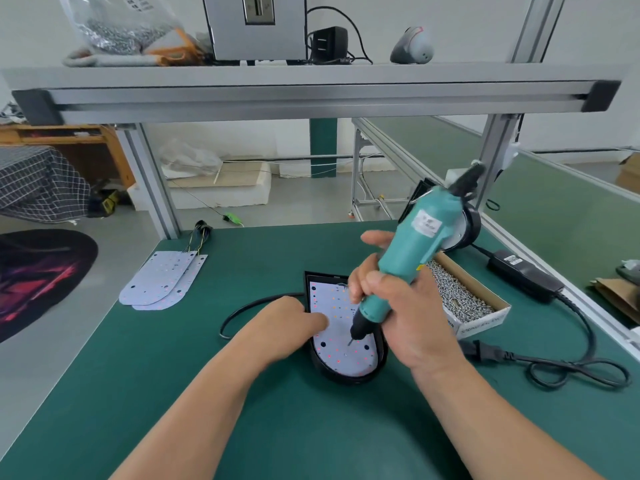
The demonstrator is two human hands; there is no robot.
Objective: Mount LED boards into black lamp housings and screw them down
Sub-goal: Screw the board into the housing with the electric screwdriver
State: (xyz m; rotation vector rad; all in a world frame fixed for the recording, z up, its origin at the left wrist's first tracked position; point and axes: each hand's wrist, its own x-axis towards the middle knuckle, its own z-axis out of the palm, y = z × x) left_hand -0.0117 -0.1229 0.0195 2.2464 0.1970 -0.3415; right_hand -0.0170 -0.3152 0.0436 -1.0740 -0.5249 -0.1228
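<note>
A white LED board (337,336) is seated inside the black housing (346,377) on the green bench (173,375). It is held down at the housing's left edge by the left grip (291,323), fingers laid flat, while a teal screwdriver (412,244) is clasped by the right grip (398,313), its bit set on the board near the housing's rounded end. A box of screws (464,299) is placed just right of the housing.
</note>
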